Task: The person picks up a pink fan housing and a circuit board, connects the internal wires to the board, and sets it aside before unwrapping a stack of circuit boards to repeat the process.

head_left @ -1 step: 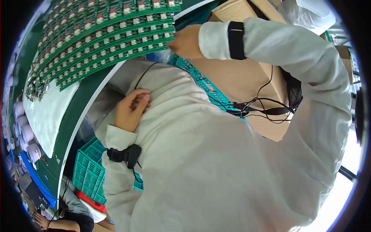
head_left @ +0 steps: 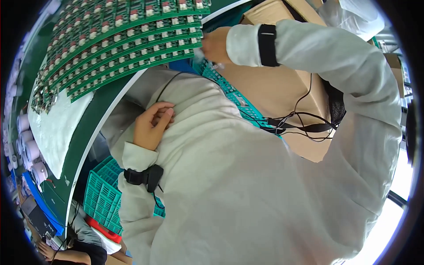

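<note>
My right hand [head_left: 216,45] is at the right end of a stack of long green circuit boards [head_left: 132,55] with rows of white connectors. Its fingers are blurred and partly hidden, but they look closed on crumpled clear plastic film [head_left: 198,56]. Whether they also touch the boards cannot be made out. My left hand [head_left: 152,126] rests against the light grey garment [head_left: 198,115] over my front. Its fingers bend loosely, the thumb stands apart from them, and nothing shows in the grasp. Each forearm wears a black strap; the left one carries a small black device.
The boards lie on a green table [head_left: 84,137] with a pale edge, over a white sheet [head_left: 57,137]. Cardboard [head_left: 269,88] and a teal perforated strip [head_left: 238,99] are at my right. Teal crates [head_left: 104,194] stand below the table. Another person's arm [head_left: 73,256] shows lower left.
My right hand and the plastic film have shifted slightly against the board ends, with more film showing below the hand. The whole view has moved a little. My left hand stays on the garment.
</note>
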`<state>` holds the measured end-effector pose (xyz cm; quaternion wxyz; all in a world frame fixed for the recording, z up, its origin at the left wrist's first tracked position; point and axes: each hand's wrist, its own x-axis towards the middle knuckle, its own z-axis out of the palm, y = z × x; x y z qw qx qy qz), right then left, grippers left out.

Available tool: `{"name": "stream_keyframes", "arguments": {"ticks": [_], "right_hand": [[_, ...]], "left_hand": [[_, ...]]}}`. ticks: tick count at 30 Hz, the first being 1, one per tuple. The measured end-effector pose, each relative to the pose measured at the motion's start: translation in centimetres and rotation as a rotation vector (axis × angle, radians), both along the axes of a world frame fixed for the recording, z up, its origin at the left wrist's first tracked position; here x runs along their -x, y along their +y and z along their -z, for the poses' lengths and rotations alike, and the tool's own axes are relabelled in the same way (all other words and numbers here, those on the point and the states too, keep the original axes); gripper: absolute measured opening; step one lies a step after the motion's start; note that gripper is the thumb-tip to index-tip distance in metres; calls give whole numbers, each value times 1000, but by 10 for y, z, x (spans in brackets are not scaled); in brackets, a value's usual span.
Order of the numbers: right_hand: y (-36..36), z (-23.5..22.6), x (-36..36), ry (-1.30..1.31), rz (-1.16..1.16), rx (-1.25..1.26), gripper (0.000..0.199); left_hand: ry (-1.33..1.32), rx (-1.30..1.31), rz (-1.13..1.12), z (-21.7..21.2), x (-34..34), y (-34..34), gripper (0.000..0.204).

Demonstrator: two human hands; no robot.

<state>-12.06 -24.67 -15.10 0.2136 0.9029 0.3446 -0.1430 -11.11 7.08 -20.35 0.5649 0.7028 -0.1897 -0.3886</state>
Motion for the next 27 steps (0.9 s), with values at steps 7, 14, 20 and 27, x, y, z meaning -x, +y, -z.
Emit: {"name": "stream_keyframes", "arguments": {"ticks": [7, 14, 20, 27], "right_hand": [[-15, -16, -29, 280, 379, 213, 24], [13, -35, -20, 365, 422, -3, 25], [23, -53, -11, 480, 471, -196, 27], [47, -79, -9, 591, 494, -424, 31]], "left_hand": [[-3, 67, 1, 2, 7, 4, 20], [-62, 93, 89, 8, 6, 6, 22], [46, 106, 39, 10, 2, 7, 22], [72, 85, 47, 0, -6, 12, 24]]}}
